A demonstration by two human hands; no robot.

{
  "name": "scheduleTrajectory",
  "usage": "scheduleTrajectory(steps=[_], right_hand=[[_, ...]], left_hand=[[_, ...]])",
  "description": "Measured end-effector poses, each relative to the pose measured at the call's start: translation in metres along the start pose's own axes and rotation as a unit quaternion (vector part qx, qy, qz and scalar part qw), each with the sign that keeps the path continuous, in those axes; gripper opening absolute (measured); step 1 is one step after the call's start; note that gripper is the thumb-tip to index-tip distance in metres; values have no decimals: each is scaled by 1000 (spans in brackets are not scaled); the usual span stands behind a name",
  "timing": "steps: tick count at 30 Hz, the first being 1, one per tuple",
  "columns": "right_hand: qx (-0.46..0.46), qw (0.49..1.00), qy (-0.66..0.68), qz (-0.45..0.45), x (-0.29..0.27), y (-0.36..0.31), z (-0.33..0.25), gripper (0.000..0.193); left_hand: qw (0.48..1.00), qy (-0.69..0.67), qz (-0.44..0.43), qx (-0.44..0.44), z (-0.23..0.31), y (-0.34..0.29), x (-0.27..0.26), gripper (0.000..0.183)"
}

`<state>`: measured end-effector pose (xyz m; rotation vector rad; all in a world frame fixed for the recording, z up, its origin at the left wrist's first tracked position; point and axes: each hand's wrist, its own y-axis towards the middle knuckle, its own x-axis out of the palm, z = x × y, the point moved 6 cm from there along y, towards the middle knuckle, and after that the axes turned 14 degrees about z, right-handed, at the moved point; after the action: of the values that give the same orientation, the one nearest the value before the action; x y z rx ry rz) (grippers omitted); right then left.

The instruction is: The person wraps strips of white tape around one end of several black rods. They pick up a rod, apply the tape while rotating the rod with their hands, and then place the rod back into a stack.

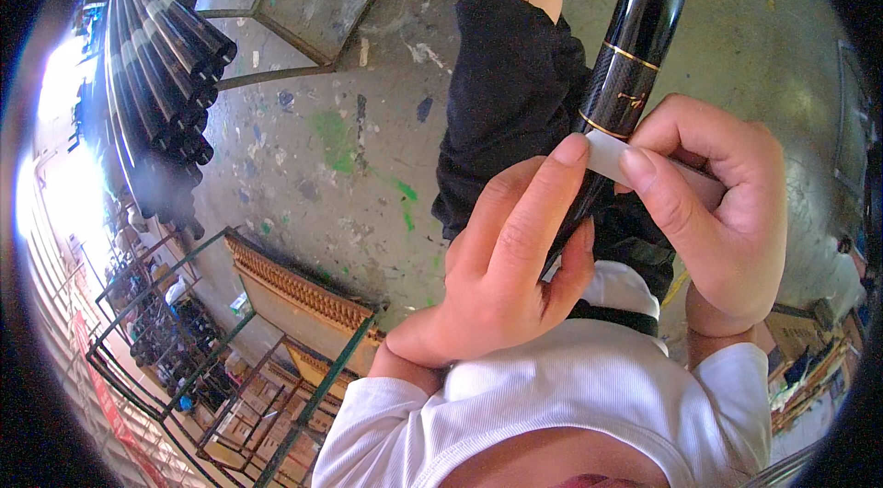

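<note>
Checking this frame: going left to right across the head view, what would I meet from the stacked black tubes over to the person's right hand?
Stacked black tubes → large green paint patch on the floor → left hand → exposed end of the white strip → right hand.

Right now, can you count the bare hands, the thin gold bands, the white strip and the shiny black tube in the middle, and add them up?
Bare hands, left hand and right hand: 2
Glossy black round tube: 1
Flat white strip: 1
Thin gold bands on the tube, upper band and lower band: 2
Total: 6
</note>
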<state>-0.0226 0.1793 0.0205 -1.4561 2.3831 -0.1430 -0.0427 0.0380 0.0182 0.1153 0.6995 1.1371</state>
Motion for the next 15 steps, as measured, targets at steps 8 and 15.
scheduleTrajectory(steps=[8, 15], right_hand=[[-7, 1000, -30, -4, 2, -1, -4, 19], [-10, 1000, 12, -24, -4, 4, 27, 27]], left_hand=[[989, -87, 51, -106, -9, -7, -6, 54], [876, -276, -19, -394, -32, -21, -6, 53]])
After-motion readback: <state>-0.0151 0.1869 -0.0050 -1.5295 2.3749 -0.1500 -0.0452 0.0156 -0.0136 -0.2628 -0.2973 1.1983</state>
